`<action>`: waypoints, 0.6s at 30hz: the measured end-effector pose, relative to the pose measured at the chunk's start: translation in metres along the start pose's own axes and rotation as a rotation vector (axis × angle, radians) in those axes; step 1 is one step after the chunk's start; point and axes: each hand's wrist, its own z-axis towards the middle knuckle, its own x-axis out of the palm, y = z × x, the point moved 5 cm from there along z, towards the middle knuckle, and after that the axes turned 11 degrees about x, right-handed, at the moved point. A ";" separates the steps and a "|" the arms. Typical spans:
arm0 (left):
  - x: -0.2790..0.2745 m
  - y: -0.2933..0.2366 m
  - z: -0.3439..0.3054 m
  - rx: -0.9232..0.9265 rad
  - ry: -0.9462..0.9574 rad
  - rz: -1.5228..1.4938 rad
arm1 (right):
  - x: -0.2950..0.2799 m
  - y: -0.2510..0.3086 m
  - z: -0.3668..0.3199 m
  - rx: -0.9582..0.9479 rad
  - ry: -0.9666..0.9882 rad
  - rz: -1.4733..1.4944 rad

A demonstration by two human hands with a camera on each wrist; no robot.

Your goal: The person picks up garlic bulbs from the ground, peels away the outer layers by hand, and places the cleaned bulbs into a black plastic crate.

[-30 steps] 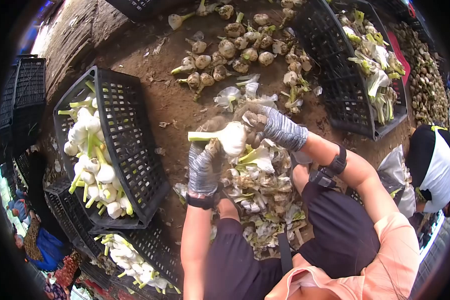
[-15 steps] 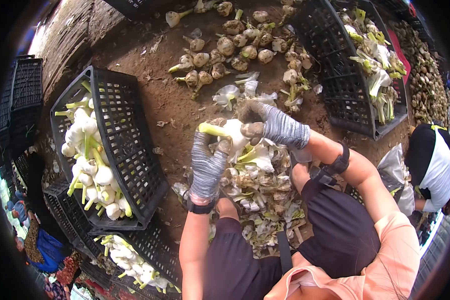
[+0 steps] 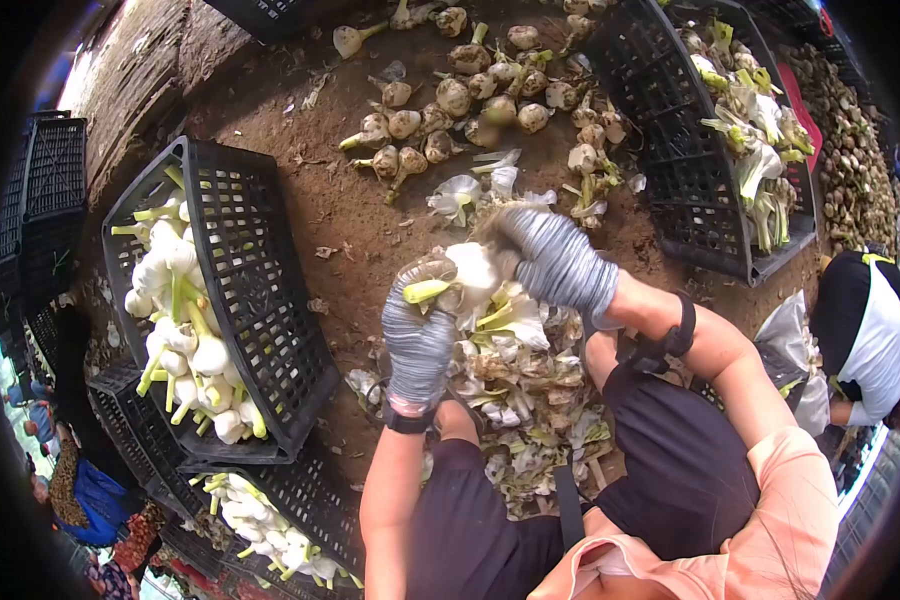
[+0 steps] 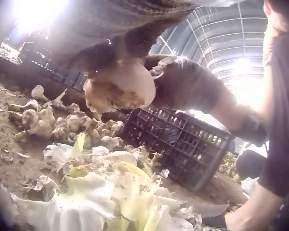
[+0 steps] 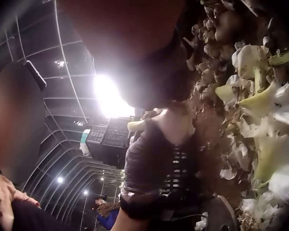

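In the head view my left hand (image 3: 417, 340), in a grey knitted glove, grips a white garlic bulb (image 3: 473, 268) with its cut green stem (image 3: 427, 291) pointing toward me. At the bulb's other side is my gloved right hand (image 3: 565, 262), its fingers curled against it and blurred. The left wrist view shows the bulb (image 4: 135, 79) from below, with a brown, dirty root end and the right fingertips at its side. Beneath both hands lies a heap of peeled garlic skins and leaves (image 3: 515, 370).
Unpeeled, soil-covered garlic bulbs (image 3: 453, 97) lie on the dirt floor ahead. A black crate (image 3: 260, 260) of white garlic stands on the left, another crate (image 3: 660, 130) of leafy scraps on the right. Another person (image 3: 865, 330) is at the far right.
The garlic bulb has turned, so its stem swung from pointing left to pointing toward me. My right hand has shifted and rotated at the bulb's side. The crates have not moved.
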 end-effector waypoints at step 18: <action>-0.022 0.073 -0.014 -0.595 -0.505 -1.056 | -0.026 -0.050 -0.029 0.042 0.653 1.207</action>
